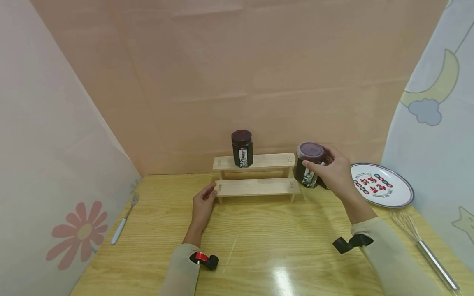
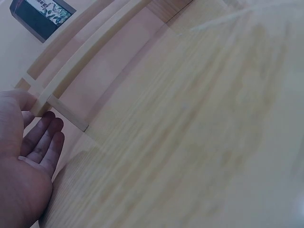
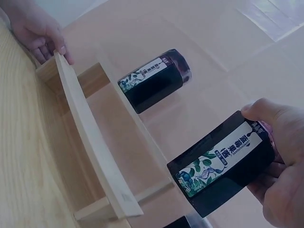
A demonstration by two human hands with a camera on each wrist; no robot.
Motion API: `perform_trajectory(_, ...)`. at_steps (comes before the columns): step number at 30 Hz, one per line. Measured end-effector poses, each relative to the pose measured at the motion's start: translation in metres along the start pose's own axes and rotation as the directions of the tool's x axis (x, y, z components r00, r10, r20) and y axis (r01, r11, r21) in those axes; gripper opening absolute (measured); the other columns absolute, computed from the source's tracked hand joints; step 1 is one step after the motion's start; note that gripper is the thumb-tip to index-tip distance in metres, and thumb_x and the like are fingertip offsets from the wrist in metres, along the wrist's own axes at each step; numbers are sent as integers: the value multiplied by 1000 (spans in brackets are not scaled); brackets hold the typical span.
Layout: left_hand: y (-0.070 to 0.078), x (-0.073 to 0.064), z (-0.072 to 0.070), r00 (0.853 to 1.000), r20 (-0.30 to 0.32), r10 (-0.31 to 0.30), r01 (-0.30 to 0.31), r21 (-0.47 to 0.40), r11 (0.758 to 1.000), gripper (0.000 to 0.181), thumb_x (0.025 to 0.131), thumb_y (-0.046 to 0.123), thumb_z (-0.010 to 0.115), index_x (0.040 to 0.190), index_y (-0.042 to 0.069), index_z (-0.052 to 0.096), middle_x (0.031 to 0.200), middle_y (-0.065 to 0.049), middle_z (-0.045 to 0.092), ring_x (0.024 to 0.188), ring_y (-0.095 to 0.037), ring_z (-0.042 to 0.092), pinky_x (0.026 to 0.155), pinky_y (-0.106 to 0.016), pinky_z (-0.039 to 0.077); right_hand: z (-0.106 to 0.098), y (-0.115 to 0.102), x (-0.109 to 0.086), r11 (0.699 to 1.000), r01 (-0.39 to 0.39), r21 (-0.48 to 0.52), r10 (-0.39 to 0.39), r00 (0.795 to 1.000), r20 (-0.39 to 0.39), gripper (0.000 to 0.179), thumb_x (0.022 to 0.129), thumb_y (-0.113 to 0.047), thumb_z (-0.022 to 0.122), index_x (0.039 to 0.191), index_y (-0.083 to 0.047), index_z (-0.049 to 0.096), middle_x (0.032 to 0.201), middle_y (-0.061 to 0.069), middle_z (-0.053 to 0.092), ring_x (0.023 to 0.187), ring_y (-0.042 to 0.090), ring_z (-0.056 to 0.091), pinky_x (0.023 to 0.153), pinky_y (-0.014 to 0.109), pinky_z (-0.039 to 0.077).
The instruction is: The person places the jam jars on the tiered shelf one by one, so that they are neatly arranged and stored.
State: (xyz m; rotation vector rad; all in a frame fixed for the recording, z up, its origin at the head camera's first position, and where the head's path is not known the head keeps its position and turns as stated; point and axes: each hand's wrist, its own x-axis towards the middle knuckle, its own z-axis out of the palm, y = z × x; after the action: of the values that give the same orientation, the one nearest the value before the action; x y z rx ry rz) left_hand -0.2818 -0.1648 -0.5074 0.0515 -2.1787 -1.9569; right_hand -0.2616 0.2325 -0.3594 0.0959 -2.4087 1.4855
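Note:
My right hand (image 1: 335,170) grips a dark jam jar (image 1: 305,172) with a purple lid, just off the right end of a two-tier wooden rack (image 1: 259,187). In the right wrist view the held jar (image 3: 221,164) tilts, its label facing the camera. My left hand (image 1: 203,201) holds the left end of the rack's lower board between thumb and fingers; the left wrist view shows this hand (image 2: 28,142) at the board's end. A matching jar (image 1: 242,150) stands upright on the upper board. Behind the held jar, another jar (image 3: 187,222) shows only partly.
A white plate (image 1: 401,193) with red lettering lies at the right, by the wall sheet. In front of it lies a whisk (image 1: 429,253). A fork (image 1: 124,220) with a pale handle lies at the table's left edge. A peach sheet (image 1: 259,82) hangs behind the rack.

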Motion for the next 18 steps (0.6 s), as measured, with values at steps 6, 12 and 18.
perform_trajectory(6, 1, 0, 0, 1000, -4, 8, -8, -3, 1000, 34, 104, 18, 64, 137, 12, 67, 145, -10, 63, 133, -25, 57, 94, -12, 51, 15, -12, 15, 1000, -26, 14, 26, 1000, -16, 85, 87, -41, 84, 155, -10, 45, 150, 19, 57, 142, 34, 53, 113, 47, 49)
perform_trajectory(12, -1, 1, -1, 1000, 8, 2, -2, -2, 1000, 33, 103, 20, 64, 135, 15, 68, 143, -9, 64, 131, -25, 58, 93, -12, 51, 30, -17, 27, 998, 26, 48, -27, 1000, 13, 82, 87, -37, 84, 153, -6, 46, 145, 19, 60, 137, 33, 57, 108, 34, 53)
perform_trajectory(18, -3, 1, -2, 999, 31, 13, -12, -24, 1000, 35, 103, 21, 64, 137, 14, 67, 146, -9, 62, 133, -26, 56, 92, -11, 51, 43, -24, 39, 999, 24, 38, -25, 999, 21, 83, 86, -41, 85, 152, -7, 48, 144, 18, 61, 135, 32, 59, 112, 47, 51)
